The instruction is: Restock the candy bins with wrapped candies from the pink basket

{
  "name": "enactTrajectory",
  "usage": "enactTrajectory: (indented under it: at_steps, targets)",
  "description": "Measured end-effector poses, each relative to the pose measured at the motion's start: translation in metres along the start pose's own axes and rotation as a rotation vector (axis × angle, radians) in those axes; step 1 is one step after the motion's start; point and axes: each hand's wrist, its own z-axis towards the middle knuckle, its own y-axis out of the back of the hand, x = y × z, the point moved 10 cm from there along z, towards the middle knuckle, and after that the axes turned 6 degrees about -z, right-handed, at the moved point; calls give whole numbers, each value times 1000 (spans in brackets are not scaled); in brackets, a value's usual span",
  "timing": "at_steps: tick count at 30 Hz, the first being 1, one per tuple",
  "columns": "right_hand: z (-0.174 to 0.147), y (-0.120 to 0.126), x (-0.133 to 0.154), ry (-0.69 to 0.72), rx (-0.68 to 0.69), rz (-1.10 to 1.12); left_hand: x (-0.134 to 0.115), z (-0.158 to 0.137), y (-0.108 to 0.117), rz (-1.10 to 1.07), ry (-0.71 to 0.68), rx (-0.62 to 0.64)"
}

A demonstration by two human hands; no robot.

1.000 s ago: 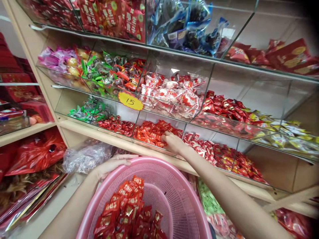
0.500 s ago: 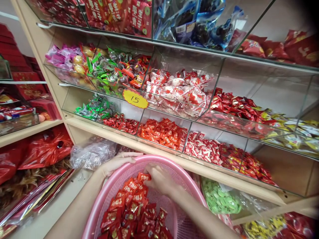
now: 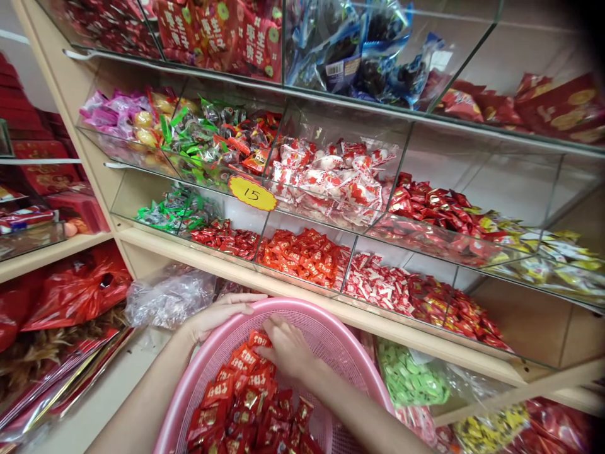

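Observation:
A pink plastic basket (image 3: 177, 403) with a mesh wall fills the lower middle of the view. Inside it lies a heap of red wrapped candies (image 3: 250, 397), bright orange-red ones towards the back and darker red ones in front. My left hand (image 3: 224, 313) grips the basket's rim at the back left, its thumb side hidden. Down in the basket is my right hand (image 3: 288, 347), its fingers curled at a bright red candy at the back of the heap. The fingertips are partly hidden.
Glass-fronted shelves (image 3: 302, 214) with several compartments of wrapped sweets rise just behind the basket. A yellow price tag (image 3: 253, 193) reads 15. A clear plastic bag (image 3: 170, 296) lies left of the basket; green packets (image 3: 411, 375) sit below the shelf at right.
The shelves and basket appear shifted slightly left and down as the view moves. My right hand stays at the same candies, and my left hand keeps its hold on the rim.

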Motion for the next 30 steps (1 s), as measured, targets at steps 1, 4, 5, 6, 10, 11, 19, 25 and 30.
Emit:
enactTrajectory:
  at_steps: [1, 4, 5, 6, 10, 11, 19, 25, 30]
  targets:
    - [0, 12, 0, 11, -26, 10, 1, 0, 0, -19, 9, 0]
    - [2, 68, -7, 44, -166, 41, 0, 0, 2, -35, 15, -15]
    - [5, 88, -12, 45, -220, 39, -1, 0, 2, -33, 11, -22]
    - [8, 107, -21, 32, -268, 29, -2, 0, 2, -30, 8, -27]
    - [26, 146, -73, -186, -348, -156, -3, -1, 1, -47, 0, -19]
    - [30, 146, -86, -265, -325, -224, -2, 0, 0, -52, -2, -16]
    - [41, 127, -119, -508, -196, -344, 3, 1, 1, -88, 13, -8]
    - [41, 123, -129, -545, -214, -268, 0, -1, 1, -58, -9, 3]
    - [38, 129, -131, -512, -324, -128, -4, -2, 2, 36, -43, -15]
